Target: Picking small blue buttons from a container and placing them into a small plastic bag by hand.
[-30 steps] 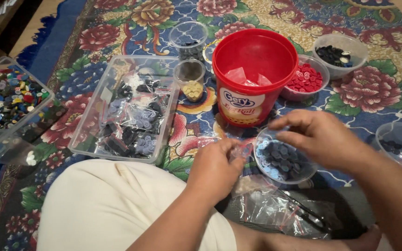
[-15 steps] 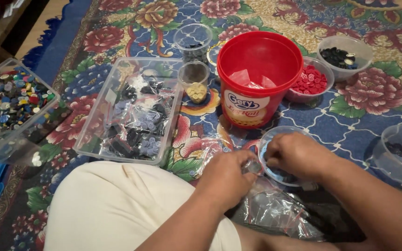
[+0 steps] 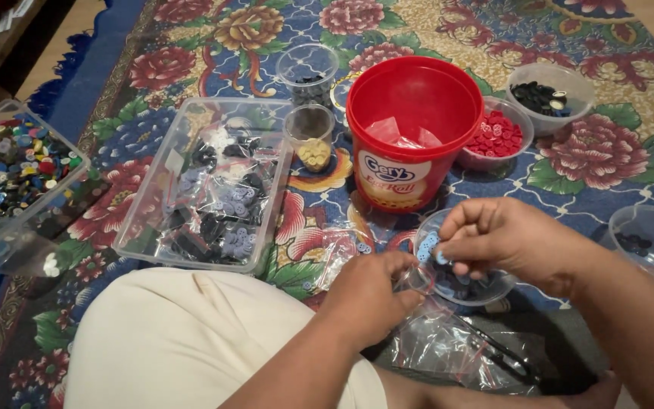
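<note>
Bagging step, by look. Right hand (image 3: 512, 242) fingers pinched on light blue buttons (image 3: 428, 247) above clear bowl (image 3: 459, 291). Left hand (image 3: 369, 295) fingers closed on small plastic bag (image 3: 410, 280) mouth beside bowl. Next calls for mouth open, steady drop.

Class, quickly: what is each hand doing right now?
Left hand: closed, pinching the small clear bag.
Right hand: fingers pinched on light blue buttons over the clear bowl.
</note>
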